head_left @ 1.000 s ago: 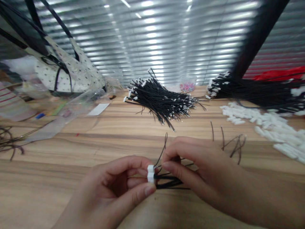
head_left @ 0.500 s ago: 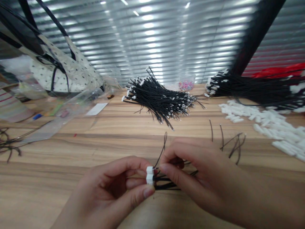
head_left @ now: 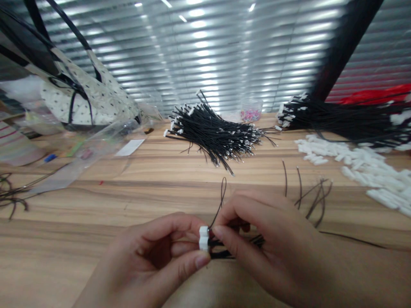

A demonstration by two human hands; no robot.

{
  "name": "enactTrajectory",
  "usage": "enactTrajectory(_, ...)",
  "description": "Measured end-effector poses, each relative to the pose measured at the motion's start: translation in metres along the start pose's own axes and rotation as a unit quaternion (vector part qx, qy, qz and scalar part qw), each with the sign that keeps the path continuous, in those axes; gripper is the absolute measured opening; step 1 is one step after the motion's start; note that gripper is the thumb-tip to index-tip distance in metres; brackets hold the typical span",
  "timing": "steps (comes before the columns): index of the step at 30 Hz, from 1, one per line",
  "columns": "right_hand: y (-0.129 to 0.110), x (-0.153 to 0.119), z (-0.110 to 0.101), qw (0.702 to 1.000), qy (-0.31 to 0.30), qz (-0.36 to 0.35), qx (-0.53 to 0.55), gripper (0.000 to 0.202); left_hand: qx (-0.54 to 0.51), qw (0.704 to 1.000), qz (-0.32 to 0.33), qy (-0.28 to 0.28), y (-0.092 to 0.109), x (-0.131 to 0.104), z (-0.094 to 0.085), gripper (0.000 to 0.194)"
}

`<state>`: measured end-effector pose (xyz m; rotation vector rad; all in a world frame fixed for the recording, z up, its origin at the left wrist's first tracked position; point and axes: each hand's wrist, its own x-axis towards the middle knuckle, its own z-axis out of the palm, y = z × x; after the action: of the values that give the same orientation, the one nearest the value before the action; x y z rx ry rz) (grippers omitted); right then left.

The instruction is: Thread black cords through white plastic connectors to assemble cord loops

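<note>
Low in the middle, my left hand (head_left: 160, 256) pinches a white plastic connector (head_left: 204, 238) between thumb and fingers. Several black wires (head_left: 221, 254) run out of the connector's right side and pass under my right hand (head_left: 257, 239). That hand is closed, thumb against forefinger, close to the connector where a thin wire enters; its fingers cover the tip they grip. A thin black wire with a looped end (head_left: 222, 192) rises from the connector between the two hands.
Behind lies a pile of black wires (head_left: 215, 132) with white ends; another wire bundle (head_left: 346, 119) is at right. White plastic pieces (head_left: 369, 167) spread along the right. Loose wires (head_left: 316, 196) lie beyond my right hand. A spotted bag (head_left: 90, 94) stands at left.
My right hand has shifted slightly left and down, closer to the connector. The connector and my left hand have moved a little right and down. A long thin wire now shows beside my right wrist.
</note>
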<state>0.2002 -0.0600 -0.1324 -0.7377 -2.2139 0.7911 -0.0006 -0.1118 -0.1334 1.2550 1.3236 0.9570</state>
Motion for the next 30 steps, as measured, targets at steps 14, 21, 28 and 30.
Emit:
enactTrajectory(14,0.004,-0.003,0.008,0.999,-0.006,0.036,0.031,0.014,-0.100,0.995,-0.007,0.015,0.004,0.002,0.014,0.016)
enactTrajectory(21,0.002,-0.002,0.004,0.998,-0.013,0.038,0.044,0.013,-0.110,0.994,0.007,-0.001,0.002,0.001,0.010,0.024)
enactTrajectory(28,0.003,0.006,-0.006,0.994,-0.050,0.064,0.068,0.013,-0.097,0.995,0.010,-0.001,0.003,0.001,0.005,0.021)
enactTrajectory(30,0.004,0.009,-0.013,0.994,-0.060,0.058,0.072,0.013,-0.085,0.996,0.011,0.009,0.002,0.001,0.002,0.021)
